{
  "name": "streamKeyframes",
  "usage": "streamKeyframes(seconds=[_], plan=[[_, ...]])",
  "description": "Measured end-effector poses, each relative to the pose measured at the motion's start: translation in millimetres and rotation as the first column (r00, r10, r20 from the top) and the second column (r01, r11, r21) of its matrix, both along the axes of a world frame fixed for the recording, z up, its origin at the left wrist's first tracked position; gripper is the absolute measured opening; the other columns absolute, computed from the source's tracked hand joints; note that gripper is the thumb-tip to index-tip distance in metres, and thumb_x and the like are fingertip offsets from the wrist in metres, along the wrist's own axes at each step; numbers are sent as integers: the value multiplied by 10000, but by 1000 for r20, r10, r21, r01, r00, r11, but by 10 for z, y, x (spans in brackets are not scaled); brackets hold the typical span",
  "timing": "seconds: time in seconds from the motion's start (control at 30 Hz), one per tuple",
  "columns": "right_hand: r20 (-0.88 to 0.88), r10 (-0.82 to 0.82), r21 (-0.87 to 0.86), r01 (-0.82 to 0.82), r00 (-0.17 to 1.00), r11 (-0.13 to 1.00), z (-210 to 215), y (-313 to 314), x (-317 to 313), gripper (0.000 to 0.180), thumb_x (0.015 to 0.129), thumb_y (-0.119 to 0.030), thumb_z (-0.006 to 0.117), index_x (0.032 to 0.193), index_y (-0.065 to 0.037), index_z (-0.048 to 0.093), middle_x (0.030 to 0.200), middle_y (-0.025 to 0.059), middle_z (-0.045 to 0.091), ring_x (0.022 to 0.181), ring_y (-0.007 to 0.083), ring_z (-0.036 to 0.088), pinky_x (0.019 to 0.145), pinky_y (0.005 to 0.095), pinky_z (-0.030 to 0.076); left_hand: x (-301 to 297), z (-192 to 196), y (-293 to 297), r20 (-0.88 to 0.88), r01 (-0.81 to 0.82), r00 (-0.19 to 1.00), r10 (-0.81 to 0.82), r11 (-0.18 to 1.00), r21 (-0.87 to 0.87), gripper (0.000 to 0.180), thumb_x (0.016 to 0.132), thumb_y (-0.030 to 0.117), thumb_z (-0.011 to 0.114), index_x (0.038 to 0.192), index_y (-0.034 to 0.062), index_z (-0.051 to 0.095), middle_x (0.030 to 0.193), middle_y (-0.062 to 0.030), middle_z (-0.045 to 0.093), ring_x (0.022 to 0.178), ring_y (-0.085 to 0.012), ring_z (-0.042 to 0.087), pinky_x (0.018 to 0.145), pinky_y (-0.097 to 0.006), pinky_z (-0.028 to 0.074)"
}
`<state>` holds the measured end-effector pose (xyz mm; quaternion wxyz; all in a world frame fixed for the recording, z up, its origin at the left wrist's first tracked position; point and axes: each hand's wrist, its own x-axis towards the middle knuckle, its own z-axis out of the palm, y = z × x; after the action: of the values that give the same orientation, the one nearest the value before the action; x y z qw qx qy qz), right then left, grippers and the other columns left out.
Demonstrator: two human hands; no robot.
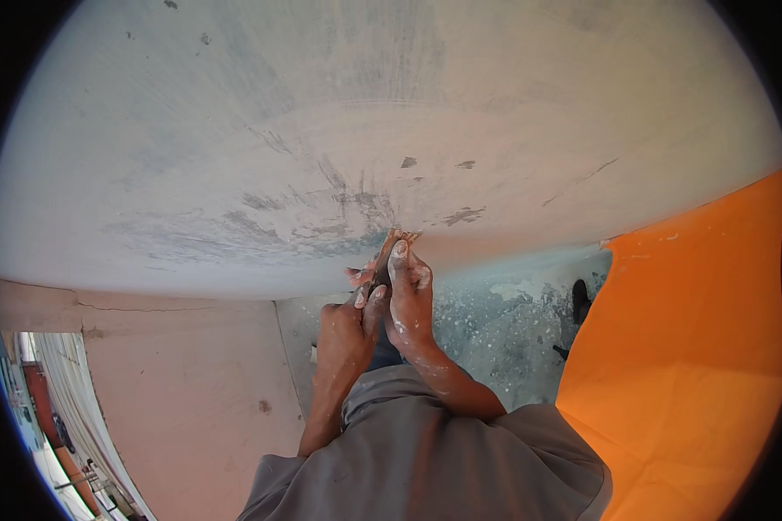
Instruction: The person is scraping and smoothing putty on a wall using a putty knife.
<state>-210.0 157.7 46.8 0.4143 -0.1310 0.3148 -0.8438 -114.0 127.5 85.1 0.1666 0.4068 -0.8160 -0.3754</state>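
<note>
Head view, inv. of items at my hands:

1. Flat tool (pixel 381 271), qty 1: narrow, brownish, exact type can't tell. Loc.: btwn my two hands, upper end at the wall, contact can't tell for sure.
2. L hand (pixel 343 328), mine: fingers closed on tool's lower pt., w/ whitish marks on fingertips.
3. R hand (pixel 413 291), mine: clamped on tool nr. its upper end, thumb laid along it; white smears on thumb, fingers & forearm.
4. Wall (pixel 513 95): pale, lg., fills upper pt. of view; dark patches (pixel 465 215) & streaks nr. tool's upper end.
5. Orange sheet (pixel 682 339): R side, well apart from hands.
6. Floor (pixel 495 343): grey-green, white-speckled, btwn R forearm & sheet.
7. Pinkish surface (pixel 191 373): lower L, small dark spot on it.
8. Shirt (pixel 426 460), mine: grey, bottom ctr.
</note>
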Motion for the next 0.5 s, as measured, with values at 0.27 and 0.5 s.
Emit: streamKeyframes(seconds=[0.27,0.5], plan=[[-297,-15,183,72,955,980,386,169,-312,327,1085,-239,455,1019,55,583,843,149,692,703,226,728,536,274,557,-324,-344,178,-388,76,919,76,929,363,306,1053,168,492,863,-49,594,556,-181,454,515,-183,358,486,-398,334],[-466,-20,239,147,885,960,501,323,-369,298,1067,-211,497,988,53,612,784,122,692,632,176,700,513,265,518,-364,-347,425,-584,218,798,152,830,514,339,1096,234,373,893,11,526,590,-8,486,539,-45,410,471,-256,305]])
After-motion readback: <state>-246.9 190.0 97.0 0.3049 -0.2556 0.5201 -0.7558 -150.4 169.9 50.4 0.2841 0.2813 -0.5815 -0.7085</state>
